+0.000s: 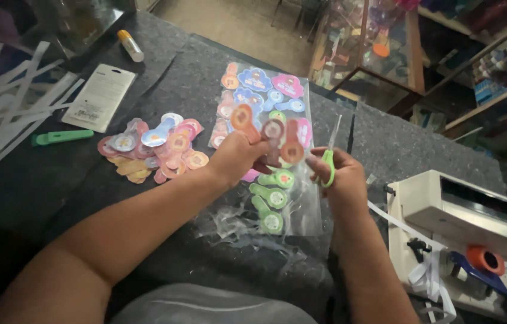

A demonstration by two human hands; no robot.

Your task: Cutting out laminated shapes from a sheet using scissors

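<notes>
Left hand (235, 157): fingers pinched on strip of round paper tags (273, 137), raised above clear packet (277, 198) on grey felt table (385, 144). Right hand (340, 174): fingers curled through green scissors (330, 157), blades upward. Cut tag pile (154, 150) left.

Both bare forearms reach forward from the lower edge and converge toward the middle. The left hand (235, 157) is curled into a loose fist, fingers pinched shut at the top, knuckles up. The right hand (340, 174) is closed too, fingers bent inward toward the left hand, wrist straight.
</notes>
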